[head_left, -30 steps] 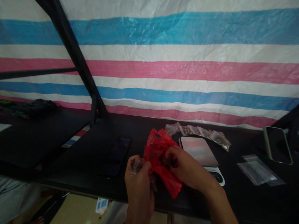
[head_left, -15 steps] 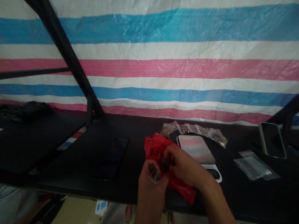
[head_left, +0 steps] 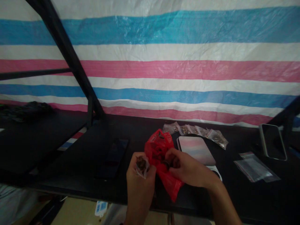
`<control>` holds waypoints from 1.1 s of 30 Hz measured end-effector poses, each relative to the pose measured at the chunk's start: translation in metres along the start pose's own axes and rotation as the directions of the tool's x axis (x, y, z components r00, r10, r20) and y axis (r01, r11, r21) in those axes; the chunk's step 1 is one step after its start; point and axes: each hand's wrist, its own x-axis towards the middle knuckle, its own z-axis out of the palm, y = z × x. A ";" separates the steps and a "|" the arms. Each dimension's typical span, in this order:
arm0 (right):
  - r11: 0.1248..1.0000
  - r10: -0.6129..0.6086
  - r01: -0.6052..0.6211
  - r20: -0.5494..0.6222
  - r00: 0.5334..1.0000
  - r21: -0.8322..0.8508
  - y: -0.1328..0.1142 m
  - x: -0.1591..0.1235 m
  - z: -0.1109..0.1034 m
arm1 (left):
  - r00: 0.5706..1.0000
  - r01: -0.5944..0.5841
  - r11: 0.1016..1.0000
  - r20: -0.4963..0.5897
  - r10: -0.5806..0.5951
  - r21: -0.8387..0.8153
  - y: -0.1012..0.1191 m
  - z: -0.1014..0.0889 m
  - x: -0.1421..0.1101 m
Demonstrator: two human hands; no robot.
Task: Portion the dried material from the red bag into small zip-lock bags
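Note:
My left hand (head_left: 140, 178) is closed around a small clear zip bag (head_left: 142, 167), its mouth facing up and brown dried bits showing inside. Just to the right, a crumpled red plastic bag (head_left: 160, 145) lies with its top open. The curled fingers of my right hand (head_left: 185, 167) are at the red bag's opening, pinched together. A small dark shape shows at those fingertips, too dim to make out. Partly behind my right hand is a flat scale (head_left: 197, 150) with a shiny plate.
Several filled zip bags (head_left: 217, 137) lie in a row behind the scale. Flat clear zip bags (head_left: 254, 167) rest at the right, near a propped phone (head_left: 273, 142). A dark phone (head_left: 113, 159) lies left of my hands on the black table (head_left: 77, 175). A slanted black post (head_left: 67, 56) rises at left.
My left hand has moved left with its small bag, away from my right hand. The red bag has shifted and its top stands more open. My right hand has stayed close to its opening.

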 end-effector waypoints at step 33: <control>0.943 -0.300 0.251 -0.228 0.926 -0.219 -0.046 0.003 0.027 | 0.900 -0.384 0.864 0.340 0.272 0.326 -0.036 -0.020 0.030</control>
